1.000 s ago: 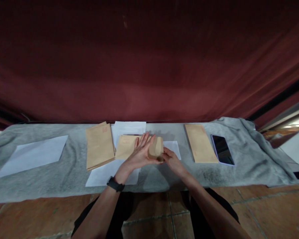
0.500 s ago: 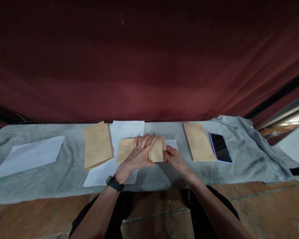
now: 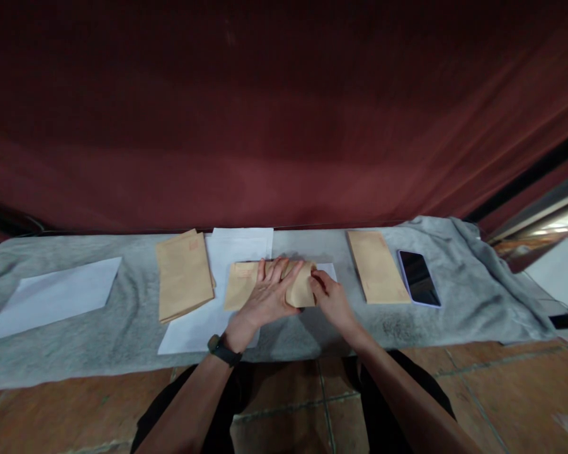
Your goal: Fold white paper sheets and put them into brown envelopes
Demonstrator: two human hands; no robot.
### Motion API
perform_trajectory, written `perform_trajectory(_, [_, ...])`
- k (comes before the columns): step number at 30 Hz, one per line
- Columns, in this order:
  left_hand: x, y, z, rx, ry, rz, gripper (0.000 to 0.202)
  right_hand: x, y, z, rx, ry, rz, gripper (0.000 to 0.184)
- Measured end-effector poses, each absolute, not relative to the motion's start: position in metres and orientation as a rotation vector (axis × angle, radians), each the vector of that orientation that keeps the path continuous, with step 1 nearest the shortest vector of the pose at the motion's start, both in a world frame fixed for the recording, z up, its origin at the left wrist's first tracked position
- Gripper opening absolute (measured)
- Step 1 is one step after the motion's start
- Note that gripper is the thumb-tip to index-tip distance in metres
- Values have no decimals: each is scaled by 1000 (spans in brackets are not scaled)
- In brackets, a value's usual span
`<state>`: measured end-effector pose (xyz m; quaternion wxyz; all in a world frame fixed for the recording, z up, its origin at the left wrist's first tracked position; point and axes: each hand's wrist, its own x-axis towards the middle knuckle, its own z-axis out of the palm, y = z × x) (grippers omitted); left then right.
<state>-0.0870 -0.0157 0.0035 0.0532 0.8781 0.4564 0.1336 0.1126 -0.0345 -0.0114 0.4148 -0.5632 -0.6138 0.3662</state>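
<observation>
A brown paper envelope lies crosswise in front of me, its right part curled up and folded over. My left hand rests on it with the fingers spread, pressing it down near the middle. The fingers of my right hand pinch the right end of the envelope at the curled edge. What lies inside the fold is hidden. Beneath the envelope, white paper sheets stick out to the left, and a white corner shows at the right.
Several stacked brown envelopes lie on the left, another brown envelope stack on the right. A phone sits beside that one. Further left is a white sheet. A grey cloth covers the narrow surface before a red fabric wall.
My right hand has shifted up slightly along the envelope's right end, its fingers now over the curled edge. My left hand stays spread on the envelope, having moved slightly right.
</observation>
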Motion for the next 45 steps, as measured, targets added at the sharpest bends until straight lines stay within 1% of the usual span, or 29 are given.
perform_trajectory(5, [-85,-18,1,2687,1355,361,116,110,-30,-33,-1305,-1424,1227,29])
perform_trajectory(7, [-85,-19,2,2686,1344,351,115,113,-27,-38,-1264,-1368,1344,31])
perform_trajectory(9, [-85,-20,4,2690,1331,355,115,117,-24,-37,-1250,-1347,1417,33])
perform_trajectory(13, [-82,-23,5,2703,1308,382,117,121,-24,-26,-1202,-1346,1471,31])
perform_trajectory(18, [-77,-26,4,2697,1251,366,116,117,-32,-19,-1084,-1233,1710,39])
perform_trajectory(26, [-90,-20,5,2703,1218,289,122,118,-30,-33,-1119,-1203,1725,42])
perform_trajectory(33, [-100,-21,11,2698,1278,228,117,122,-32,-31,-1095,-1025,1823,47])
perform_trajectory(38, [-105,-20,15,2714,1305,223,114,126,-28,-15,-1061,-929,1868,43])
perform_trajectory(40, [-112,-18,17,2705,1353,229,115,135,-21,-7,-1100,-961,1796,46])
perform_trajectory(41, [-117,-17,17,2700,1381,232,116,140,-17,-6,-1156,-1011,1693,48])
perform_trajectory(42, [-121,-15,17,2694,1412,235,117,147,-13,-6,-1248,-1078,1535,47])
perform_trajectory(45, [-135,-13,16,2659,1500,234,117,162,-8,-15,-1604,-1333,896,40])
